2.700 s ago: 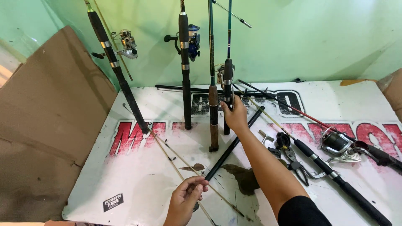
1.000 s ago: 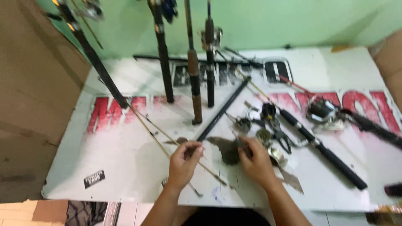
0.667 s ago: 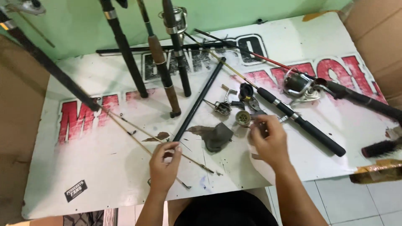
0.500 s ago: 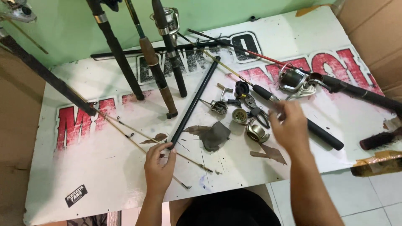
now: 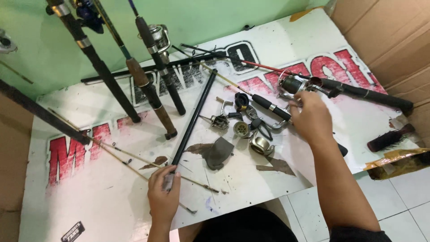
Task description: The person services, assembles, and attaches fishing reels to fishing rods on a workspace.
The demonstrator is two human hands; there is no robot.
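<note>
The left hand [image 5: 163, 197] lies on the white printed board [image 5: 89, 197], its fingers bent around the near end of a long thin black rod section [image 5: 193, 117] that runs away across the board toward the wall; the fingertips pinch that end against the surface. Just beside this hand, two slim tan rod pieces with small wire guides [image 5: 134, 159] cross the board at a slant.

The right hand [image 5: 311, 118] reaches to the far right part of the board, palm down, fingers curled over the black handle of a fishing rod [image 5: 271, 106] close to a silver spinning reel with a dark spool [image 5: 293, 85]. From above I cannot tell whether the fingers actually close on anything.

Between the hands lies a scatter of loose reel parts: a small round metal spool [image 5: 241, 129], a curved silver reel housing [image 5: 260, 145], a crank handle with a grey knob [image 5: 220, 120], and a crumpled grey-brown rag [image 5: 215, 152]. No tray, box or bowl holds them; they rest bare on the board.

Three rods with dark and cork-brown grips [image 5: 150, 92] lean from the board against the green wall [image 5: 215, 18]. Brown cardboard [image 5: 385, 36] stands at the right, and a black ribbed grip [image 5: 389, 138] lies near the board's right edge.
</note>
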